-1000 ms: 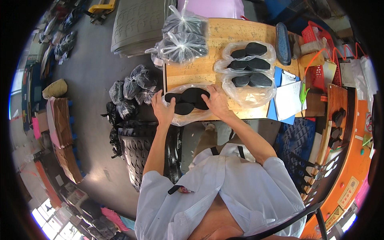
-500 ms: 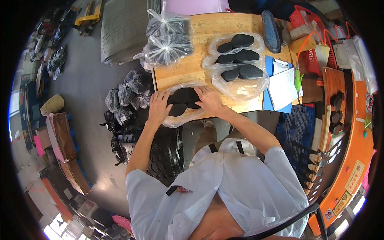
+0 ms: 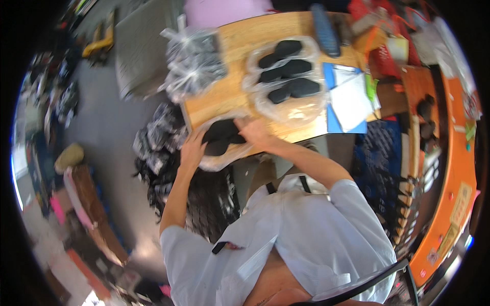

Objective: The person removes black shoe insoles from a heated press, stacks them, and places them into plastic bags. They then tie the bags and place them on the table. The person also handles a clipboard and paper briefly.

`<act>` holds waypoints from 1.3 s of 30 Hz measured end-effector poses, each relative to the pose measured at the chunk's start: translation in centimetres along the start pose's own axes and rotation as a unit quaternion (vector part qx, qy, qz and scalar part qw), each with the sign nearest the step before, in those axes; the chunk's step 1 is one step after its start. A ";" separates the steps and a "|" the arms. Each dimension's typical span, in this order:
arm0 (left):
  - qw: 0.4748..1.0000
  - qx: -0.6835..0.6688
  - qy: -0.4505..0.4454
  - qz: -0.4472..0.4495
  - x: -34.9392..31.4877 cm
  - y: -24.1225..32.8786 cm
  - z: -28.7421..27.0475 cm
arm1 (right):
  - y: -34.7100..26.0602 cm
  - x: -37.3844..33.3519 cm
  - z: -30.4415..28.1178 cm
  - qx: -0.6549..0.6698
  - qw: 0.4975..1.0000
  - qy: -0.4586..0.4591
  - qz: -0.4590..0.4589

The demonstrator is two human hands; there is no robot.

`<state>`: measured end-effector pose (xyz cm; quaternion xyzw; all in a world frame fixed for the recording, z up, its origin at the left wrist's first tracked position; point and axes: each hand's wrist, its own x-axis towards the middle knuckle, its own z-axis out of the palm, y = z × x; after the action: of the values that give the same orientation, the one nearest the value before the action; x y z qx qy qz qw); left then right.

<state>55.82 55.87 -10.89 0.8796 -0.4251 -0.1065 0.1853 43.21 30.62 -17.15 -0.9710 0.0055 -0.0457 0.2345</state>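
Centrally, the left hand (image 3: 193,149) and the right hand (image 3: 254,133) flank a group of black pieces (image 3: 222,133) at the near left corner of the wooden table (image 3: 237,66). The pieces lie close together within the outline of a clear bag (image 3: 217,162), whose film spreads around them and reaches the table's near edge; whether a layer also covers them cannot be told.

The left hand meets the group on its left side, fingers pointing away from the body. The right hand reaches in from the right, its fingers at the group's upper right edge. Both hands are blurred, so whether the fingers grasp the pieces or merely rest against them cannot be told.

Farther right, three rows of dark pairs (image 3: 293,66) lie in clear plastic (image 3: 301,113). Beside these, white paper (image 3: 349,104) rests on a blue board (image 3: 328,81), with a green tool (image 3: 371,87) at the paper's right edge. A long blue sole (image 3: 325,31) lies toward the far edge, left of a red basket (image 3: 386,64). Knotted bags (image 3: 194,61) sit at the table's far left; below and left of the table, more filled sacks (image 3: 157,133) adjoin a black patterned sheet (image 3: 210,204).
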 end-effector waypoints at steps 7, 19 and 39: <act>0.996 0.000 -0.085 -0.039 0.5 1.9 -1.4 | -0.4 -1.3 -3.3 0.059 0.998 -0.011 -0.011; 0.972 -0.181 0.026 0.146 16.3 24.9 -0.2 | 20.1 -32.0 -32.9 -0.046 0.690 0.595 0.410; 0.876 -0.233 -0.194 0.376 29.0 79.7 19.5 | 34.3 -46.9 -40.9 0.282 0.347 0.664 0.600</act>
<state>10.50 -16.98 3.75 0.5470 -0.7139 -0.2929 0.3245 -6.87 -16.96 -0.61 -0.2369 0.7269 -0.5216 0.3787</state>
